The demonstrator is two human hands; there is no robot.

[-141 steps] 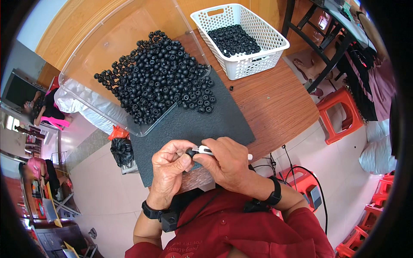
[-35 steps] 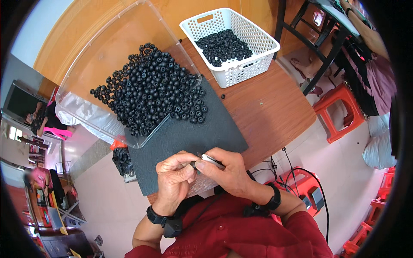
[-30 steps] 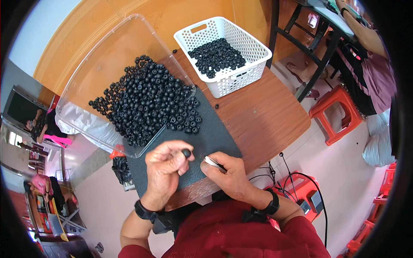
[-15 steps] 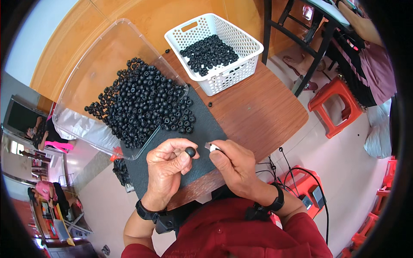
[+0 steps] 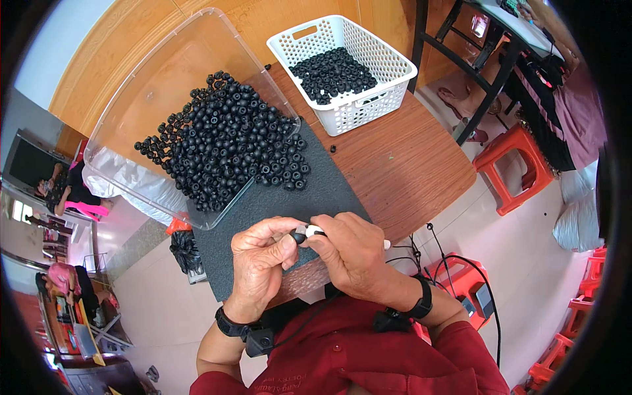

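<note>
1. Head view, at the near edge of a wood-grain surface (image 5: 421,164): a person in a dark red shirt (image 5: 368,359) works two-handed over a dark textured mat (image 5: 329,191), a black band on each wrist.
2. The left hand (image 5: 258,263) grips one small black rounded piece (image 5: 298,237), pinched between thumb and forefinger.
3. The right hand (image 5: 355,255) closes its fingers around a slim white-handled tool (image 5: 315,231), the handle's far end showing past the knuckles. The tool's tip meets the piece (fine contact is too small to make out).
4. Beyond the hands, a clear plastic bin (image 5: 178,72) spreads a heap of similar black pieces (image 5: 227,135), some spilling onto the mat.
5. To the right of the bin, a white perforated basket (image 5: 385,102) holds a layer of small black parts (image 5: 336,74); a single loose part (image 5: 333,149) lies on the bare wood nearby.
6. At far right, a red stool (image 5: 541,170) stands beside a seated co-worker (image 5: 579,135).
</note>
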